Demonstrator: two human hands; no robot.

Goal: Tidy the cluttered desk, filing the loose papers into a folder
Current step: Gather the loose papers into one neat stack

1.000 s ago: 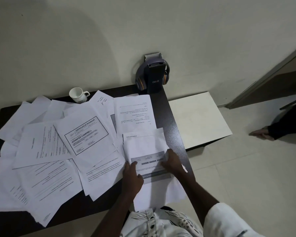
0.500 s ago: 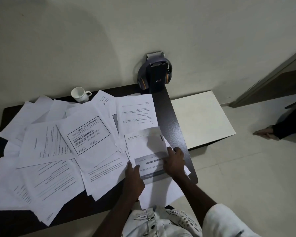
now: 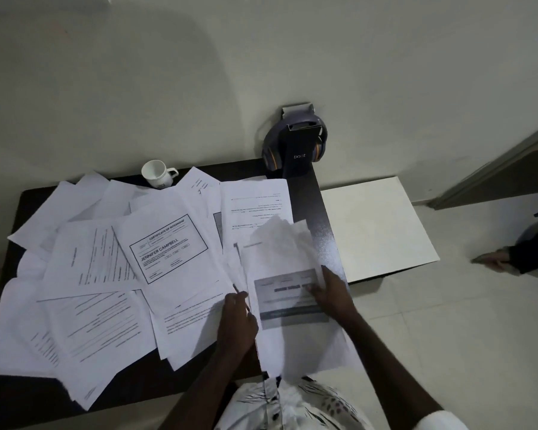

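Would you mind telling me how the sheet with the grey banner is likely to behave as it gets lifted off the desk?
The banner sheet will probably flop: its far edge already curls up. It looks light, held by the left hand and right hand. It may drag neighbouring papers, since they overlap.

Home office: desk (image 3: 305,193), papers (image 3: 168,252), headphones (image 3: 294,144), mug (image 3: 157,174)

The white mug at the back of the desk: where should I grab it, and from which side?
Take the white mug by its handle, which sticks out on its right, toward the headphones. Come in from that right side, where the dark desk is bare; loose papers crowd the left and front. It looks tilted, so lift gently.
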